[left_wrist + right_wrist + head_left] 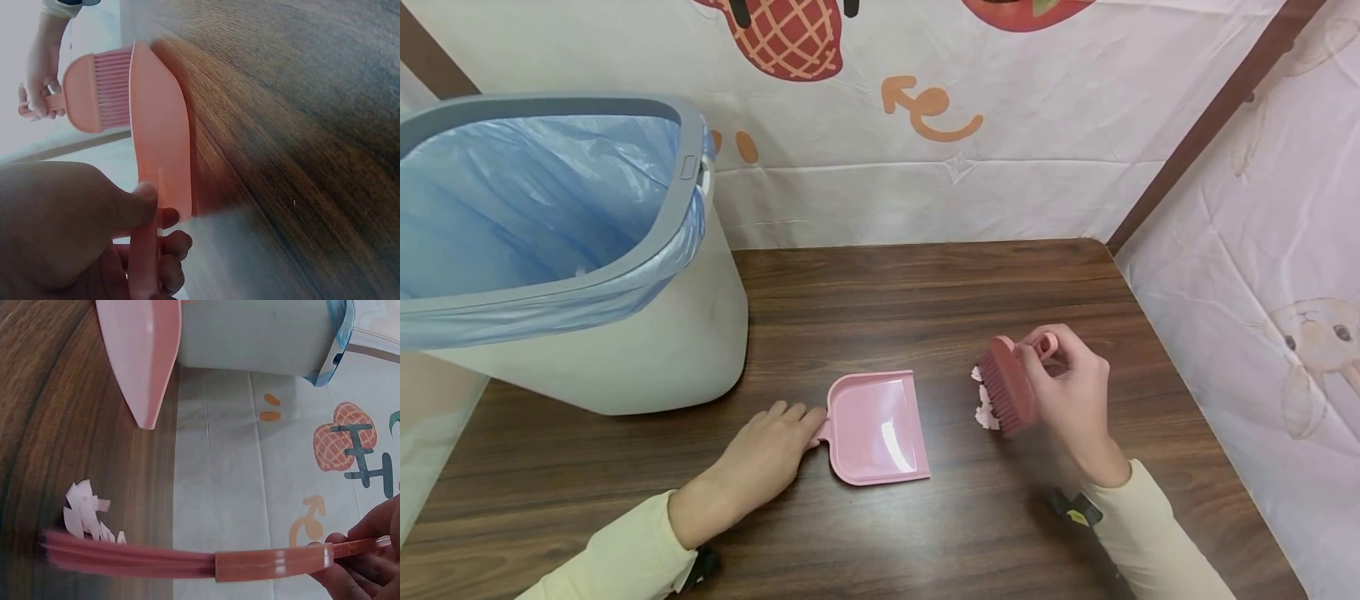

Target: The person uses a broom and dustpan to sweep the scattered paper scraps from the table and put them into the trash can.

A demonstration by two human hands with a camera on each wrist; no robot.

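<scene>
My left hand grips the handle of a pink dustpan that lies on the wooden table, its flat lip facing right. In the left wrist view the thumb and curled fingers wrap the dustpan's handle. To the right, my right hand holds a small pink hand brush by its handle, bristles turned down and left. Torn bits of pale paper lie against the bristles, between brush and dustpan. The right wrist view shows the paper scraps beside the bristle tips.
A pale waste bin with a grey rim and blue liner bag stands at the left, behind my left hand. A white printed curtain hangs behind the wooden table, and another sheet hangs along the right.
</scene>
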